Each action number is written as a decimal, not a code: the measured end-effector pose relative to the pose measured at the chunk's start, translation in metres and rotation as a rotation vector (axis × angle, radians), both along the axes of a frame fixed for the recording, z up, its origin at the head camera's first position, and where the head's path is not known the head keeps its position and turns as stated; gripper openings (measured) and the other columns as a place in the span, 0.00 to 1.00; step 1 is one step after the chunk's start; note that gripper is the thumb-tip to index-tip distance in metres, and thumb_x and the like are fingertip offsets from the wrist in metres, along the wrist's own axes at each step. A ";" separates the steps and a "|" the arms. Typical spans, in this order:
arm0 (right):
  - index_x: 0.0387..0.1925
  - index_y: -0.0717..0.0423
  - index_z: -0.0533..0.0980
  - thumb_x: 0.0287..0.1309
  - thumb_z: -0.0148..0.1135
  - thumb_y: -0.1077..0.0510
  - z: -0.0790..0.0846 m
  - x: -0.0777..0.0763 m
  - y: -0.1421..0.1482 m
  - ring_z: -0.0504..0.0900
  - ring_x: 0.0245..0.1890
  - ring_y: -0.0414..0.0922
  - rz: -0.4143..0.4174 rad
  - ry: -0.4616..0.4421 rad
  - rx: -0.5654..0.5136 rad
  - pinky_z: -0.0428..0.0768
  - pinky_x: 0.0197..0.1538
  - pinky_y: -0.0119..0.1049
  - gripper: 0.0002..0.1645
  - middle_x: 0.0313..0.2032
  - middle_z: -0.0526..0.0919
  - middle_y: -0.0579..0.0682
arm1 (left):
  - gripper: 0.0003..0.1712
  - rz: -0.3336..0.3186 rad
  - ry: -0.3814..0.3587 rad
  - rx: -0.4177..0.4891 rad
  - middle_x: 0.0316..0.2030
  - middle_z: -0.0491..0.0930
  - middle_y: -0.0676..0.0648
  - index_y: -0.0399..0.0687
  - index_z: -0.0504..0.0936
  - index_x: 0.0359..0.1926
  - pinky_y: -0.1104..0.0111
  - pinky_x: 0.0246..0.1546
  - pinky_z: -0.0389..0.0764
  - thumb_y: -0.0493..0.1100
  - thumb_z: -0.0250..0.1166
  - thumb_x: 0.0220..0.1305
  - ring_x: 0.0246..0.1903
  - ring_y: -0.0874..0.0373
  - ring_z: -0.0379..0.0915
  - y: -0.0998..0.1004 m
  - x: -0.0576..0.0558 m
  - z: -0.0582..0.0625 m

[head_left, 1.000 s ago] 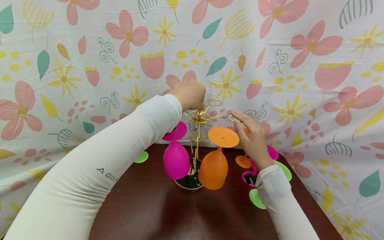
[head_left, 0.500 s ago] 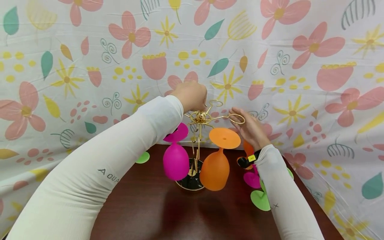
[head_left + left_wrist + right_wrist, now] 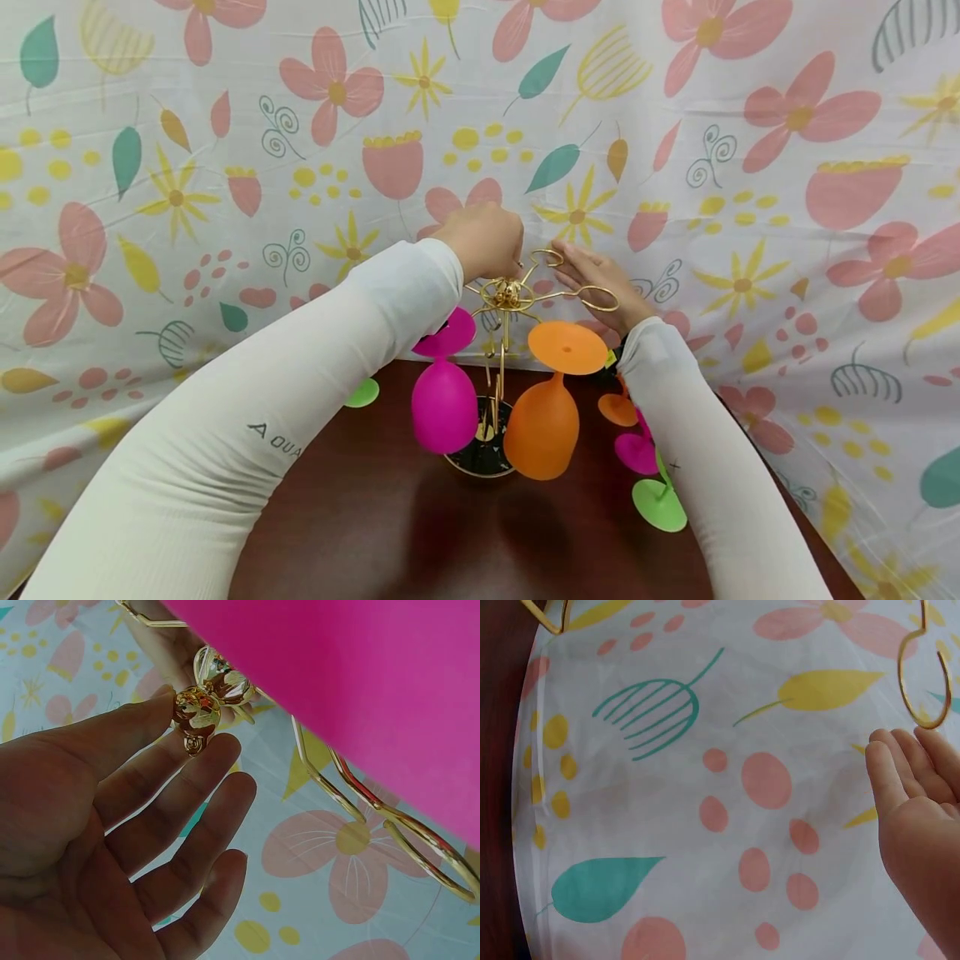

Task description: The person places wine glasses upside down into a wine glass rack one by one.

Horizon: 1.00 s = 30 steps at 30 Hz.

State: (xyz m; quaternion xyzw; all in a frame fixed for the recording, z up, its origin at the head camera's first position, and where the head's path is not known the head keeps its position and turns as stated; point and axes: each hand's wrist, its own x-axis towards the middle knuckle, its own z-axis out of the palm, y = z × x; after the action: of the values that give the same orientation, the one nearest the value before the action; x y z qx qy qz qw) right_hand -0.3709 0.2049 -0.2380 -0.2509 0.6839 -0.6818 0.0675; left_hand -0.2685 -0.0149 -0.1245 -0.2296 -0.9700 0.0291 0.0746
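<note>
A gold wine glass rack (image 3: 506,293) with wire loops around its top stands on a round black base (image 3: 480,454). My left hand (image 3: 486,242) is at its top; in the left wrist view the thumb and index finger pinch the shiny gold knob (image 3: 196,711), other fingers loosely bent. From the rack hang a magenta goblet (image 3: 445,408) and an orange goblet (image 3: 542,429), both upside down. My right hand (image 3: 596,279), fingers straight, is behind the right loop, fingertips right at a rear hook. The right wrist view shows this hook (image 3: 922,697) just above the fingers.
On the dark wooden table (image 3: 352,517), an orange foot (image 3: 617,410), a magenta foot (image 3: 636,452) and a green foot (image 3: 660,504) of goblets show beside my right sleeve. Another green foot (image 3: 362,392) peeks out at left. A flowered curtain (image 3: 300,183) hangs behind.
My right hand has moved from the right loop back and leftward to the rear hook, its fingers straightening. My left hand keeps its place at the top of the rack.
</note>
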 end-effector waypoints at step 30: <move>0.71 0.62 0.45 0.72 0.32 0.64 0.004 0.016 -0.012 0.48 0.72 0.52 0.085 -0.026 -0.108 0.47 0.72 0.45 0.29 0.72 0.46 0.62 | 0.11 0.051 -0.040 -0.019 0.33 0.80 0.55 0.54 0.81 0.30 0.53 0.43 0.77 0.55 0.64 0.57 0.37 0.56 0.75 0.002 0.007 0.004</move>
State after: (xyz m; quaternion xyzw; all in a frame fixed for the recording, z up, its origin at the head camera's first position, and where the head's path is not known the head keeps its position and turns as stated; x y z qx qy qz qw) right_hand -0.3552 0.1932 -0.2342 -0.2740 0.6338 -0.7175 0.0914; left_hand -0.2614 -0.0130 -0.1208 -0.2061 -0.9765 0.0357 0.0520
